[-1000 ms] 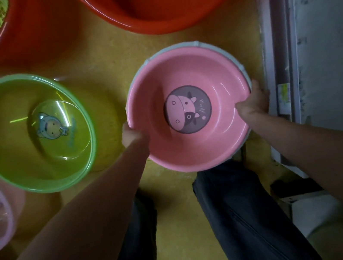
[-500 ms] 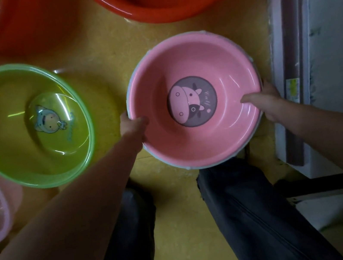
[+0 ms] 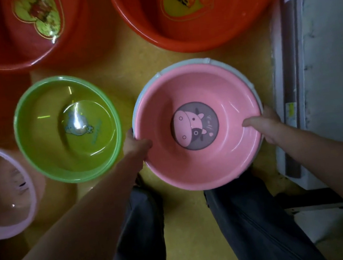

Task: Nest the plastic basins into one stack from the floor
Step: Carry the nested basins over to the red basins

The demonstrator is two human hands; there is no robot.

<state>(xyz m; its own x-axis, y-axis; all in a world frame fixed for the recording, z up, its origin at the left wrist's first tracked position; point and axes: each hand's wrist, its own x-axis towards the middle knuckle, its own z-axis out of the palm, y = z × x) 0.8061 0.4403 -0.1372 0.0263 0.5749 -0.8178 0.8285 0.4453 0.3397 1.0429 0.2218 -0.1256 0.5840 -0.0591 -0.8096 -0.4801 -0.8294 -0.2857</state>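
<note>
- Six basins can be counted: two red basins, one (image 3: 4, 44) at the far left of the floor (image 3: 182, 230) and one (image 3: 204, 22) at the far right, both cut by the picture's top edge; one green basin (image 3: 38, 138); one pale lilac basin (image 3: 12, 229) cut by the left edge; one pink basin (image 3: 206, 169); and a pale blue basin (image 3: 182, 64), seen only as a thin rim around the pink one.
- The pink basin is seated inside the pale blue basin, and the pair is held over the yellow floor, above the knees of a pair of dark trousers (image 3: 138, 237).
- The left hand (image 3: 137, 147) is closed on the left rim of the pair, thumb inside the pink wall; the other fingers are hidden beneath.
- The right hand (image 3: 263, 126) is clamped on the right rim in the same manner, thumb laid inside.
- A cartoon cow sticker (image 3: 196, 125) is seen at the bottom of the pink basin.
- The green basin is set just beside the left hand, possibly touching it; blur prevents certainty.
- A grey wall (image 3: 335, 57) and its skirting are seen close along the right side.
</note>
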